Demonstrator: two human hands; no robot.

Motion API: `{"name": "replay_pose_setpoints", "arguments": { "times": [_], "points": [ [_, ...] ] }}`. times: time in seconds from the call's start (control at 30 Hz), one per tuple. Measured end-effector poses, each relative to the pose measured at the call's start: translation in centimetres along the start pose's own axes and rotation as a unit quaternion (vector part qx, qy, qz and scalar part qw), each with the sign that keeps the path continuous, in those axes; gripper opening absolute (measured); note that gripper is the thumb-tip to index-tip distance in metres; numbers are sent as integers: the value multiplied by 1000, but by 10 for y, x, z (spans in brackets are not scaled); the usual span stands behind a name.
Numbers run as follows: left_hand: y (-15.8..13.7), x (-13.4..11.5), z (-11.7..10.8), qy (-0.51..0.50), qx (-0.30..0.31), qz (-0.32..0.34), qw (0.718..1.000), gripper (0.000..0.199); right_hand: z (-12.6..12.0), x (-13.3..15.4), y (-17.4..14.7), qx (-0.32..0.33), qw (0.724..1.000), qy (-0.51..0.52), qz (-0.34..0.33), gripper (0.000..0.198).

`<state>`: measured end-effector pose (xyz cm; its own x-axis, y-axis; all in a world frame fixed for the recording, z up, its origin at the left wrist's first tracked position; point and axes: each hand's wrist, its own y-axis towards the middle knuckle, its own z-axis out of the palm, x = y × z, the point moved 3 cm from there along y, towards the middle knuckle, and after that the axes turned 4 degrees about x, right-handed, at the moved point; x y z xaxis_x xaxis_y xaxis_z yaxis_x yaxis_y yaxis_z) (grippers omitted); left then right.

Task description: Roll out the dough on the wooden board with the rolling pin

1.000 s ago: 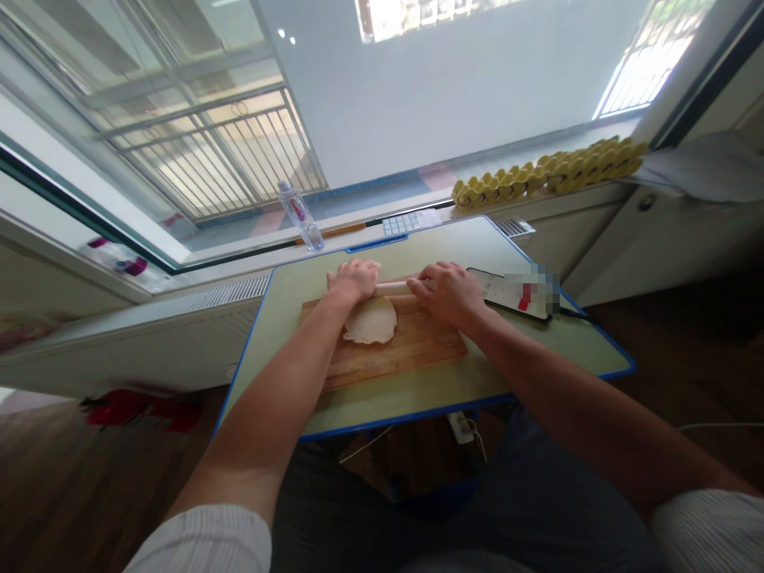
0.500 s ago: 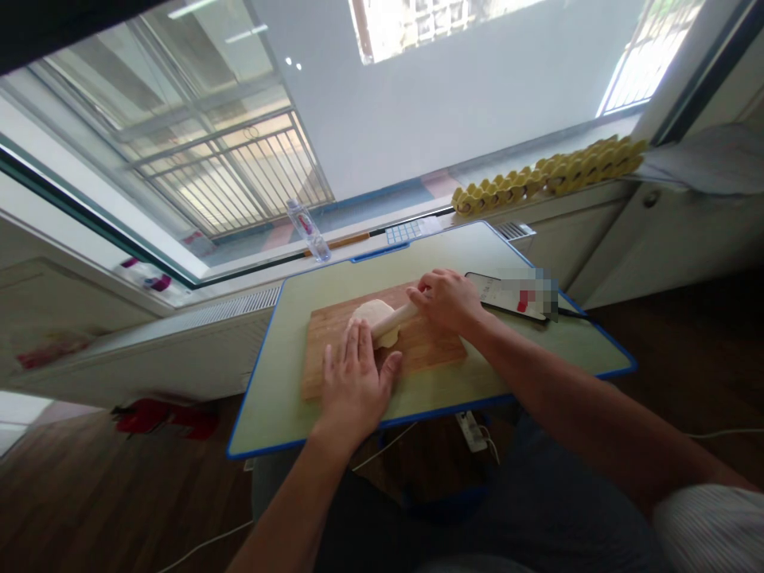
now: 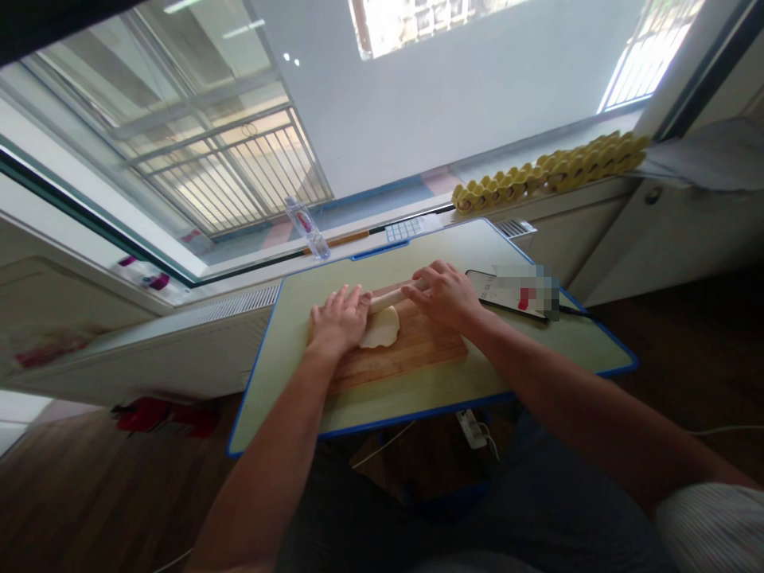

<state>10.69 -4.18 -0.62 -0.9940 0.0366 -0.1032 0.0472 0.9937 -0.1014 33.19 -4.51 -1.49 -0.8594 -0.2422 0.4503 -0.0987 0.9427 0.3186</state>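
Note:
A pale rolling pin [image 3: 389, 299] lies slantwise over the far edge of a flat, rounded sheet of dough [image 3: 382, 328]. Under the dough is a wooden cutting board [image 3: 423, 342]. My left hand [image 3: 341, 318] rests over the pin's left end, its fingers laid across the wood and hiding that end. The other end sits in the closed fingers of my right hand [image 3: 445, 293], above the right part of the board. Part of the dough's left side is behind my left hand.
The board lies on a small blue-edged table [image 3: 286, 350]. A phone [image 3: 507, 294] with a dark cable is right of my right hand. Beyond the table, a plastic bottle [image 3: 307, 229] and yellow egg trays [image 3: 549, 171] stand along the windowsill. A power strip [image 3: 471, 430] hangs below.
The rolling pin's left end has moved away from me, baring more of the dough. My left hand has gone forward and left with it; my right hand has shifted only slightly.

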Motion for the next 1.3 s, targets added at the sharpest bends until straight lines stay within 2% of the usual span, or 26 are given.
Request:
{"name": "replay_pose_setpoints", "arguments": {
  "times": [0.2, 0.33, 0.43, 0.6, 0.67, 0.77, 0.87, 1.07, 1.3],
  "points": [
    [50, 8, -5, 1, 57, 7, 998, 69, 2, -3, 1, 20, 1000, -15, 3, 38],
    [49, 6, -7, 10, 56, 21, 998, 64, 2, -3, 2, 20, 1000, -18, -1, 37],
    [21, 2, -5, 18, 21, 19, 999, 65, 1, -2, 2, 16, 1000, -11, -3, 37],
    [-61, -11, 16, 49, -83, 43, 994, 72, -1, 3, 1, 25, 1000, -1, -9, 39],
    [-88, -16, 26, 70, -98, 68, 990, 74, -3, 5, 0, 29, 1000, 0, -9, 39],
    [-102, -18, 32, 77, -101, 83, 988, 78, -4, 7, -1, 32, 999, -6, -8, 39],
    [-83, -15, 24, 57, -71, 66, 994, 79, -4, 7, -1, 38, 999, -21, -6, 41],
    [-13, -3, 2, 27, -9, 28, 999, 80, -1, 4, 0, 24, 999, -33, -5, 40],
    [50, -2, -7, 16, 48, 27, 998, 69, 5, -2, 1, 19, 999, -50, 6, 40]
  ]
}}
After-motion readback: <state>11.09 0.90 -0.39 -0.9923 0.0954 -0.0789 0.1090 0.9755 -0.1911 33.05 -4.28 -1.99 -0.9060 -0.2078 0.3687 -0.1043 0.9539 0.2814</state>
